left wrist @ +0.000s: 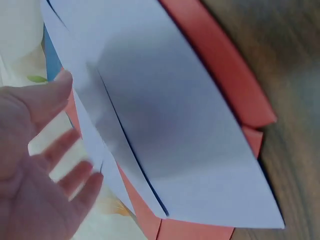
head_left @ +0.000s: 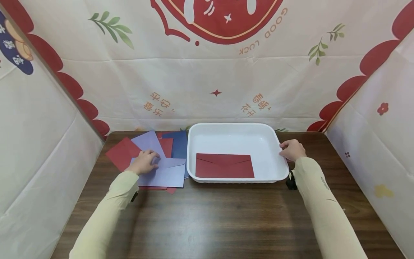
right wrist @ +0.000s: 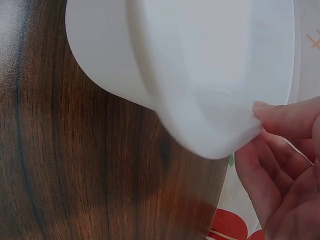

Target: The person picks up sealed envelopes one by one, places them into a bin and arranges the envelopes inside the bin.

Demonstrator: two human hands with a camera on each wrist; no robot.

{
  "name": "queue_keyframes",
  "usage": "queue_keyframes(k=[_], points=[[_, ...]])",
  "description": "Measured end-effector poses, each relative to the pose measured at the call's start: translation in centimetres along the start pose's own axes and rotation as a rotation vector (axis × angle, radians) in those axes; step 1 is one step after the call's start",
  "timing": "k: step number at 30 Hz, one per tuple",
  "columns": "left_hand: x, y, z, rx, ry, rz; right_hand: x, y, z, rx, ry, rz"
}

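Observation:
A white tray point(head_left: 262, 144) stands on the table, with a dark red envelope point(head_left: 224, 167) lying flat inside it near the front. My right hand point(head_left: 293, 150) pinches the tray's right rim between thumb and fingers, as the right wrist view also shows. Over a loose pile at the left, my left hand point(head_left: 144, 162) has thumb and fingers apart, holding nothing. Beneath it lies a pale lilac envelope point(head_left: 174, 176). Whether the left fingertips touch the paper I cannot tell. A second lilac envelope point(head_left: 149, 141), a red envelope point(head_left: 121, 153) and a blue envelope point(head_left: 179, 145) show around it.
The dark wood table point(head_left: 207, 219) runs in front of the tray and pile. A printed white cloth point(head_left: 207, 79) hangs along the back edge and both sides. More red paper edges point(head_left: 152, 188) stick out under the lilac envelope.

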State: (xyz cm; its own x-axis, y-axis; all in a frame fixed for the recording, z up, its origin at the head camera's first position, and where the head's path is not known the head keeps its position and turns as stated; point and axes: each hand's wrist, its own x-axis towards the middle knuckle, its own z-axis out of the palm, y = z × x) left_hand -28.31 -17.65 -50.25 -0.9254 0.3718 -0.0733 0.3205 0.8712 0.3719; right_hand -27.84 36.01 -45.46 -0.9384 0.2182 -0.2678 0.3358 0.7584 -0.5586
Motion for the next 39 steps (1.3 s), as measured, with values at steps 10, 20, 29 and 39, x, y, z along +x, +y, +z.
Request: queue_keyframes(k=[10, 20, 29, 39], points=[[0.8, -1.1, -0.1, -0.051, -0.123, 0.0, 0.0, 0.0, 0.1, -0.003, -0.004, -0.002], [1.6, -1.6, -0.4, -0.074, -0.171, 0.015, 0.1, 0.2, 0.0, 0.002, -0.006, -0.007], [2.7, -1.6, -0.5, -0.083, -0.219, 0.05, 0.1, 0.1, -0.1, -0.001, -0.003, 0.002], [3.1, -1.6, -0.5, -0.076, -0.247, 0.031, 0.3, 0.2, 0.1, 0.003, -0.006, 0.0]])
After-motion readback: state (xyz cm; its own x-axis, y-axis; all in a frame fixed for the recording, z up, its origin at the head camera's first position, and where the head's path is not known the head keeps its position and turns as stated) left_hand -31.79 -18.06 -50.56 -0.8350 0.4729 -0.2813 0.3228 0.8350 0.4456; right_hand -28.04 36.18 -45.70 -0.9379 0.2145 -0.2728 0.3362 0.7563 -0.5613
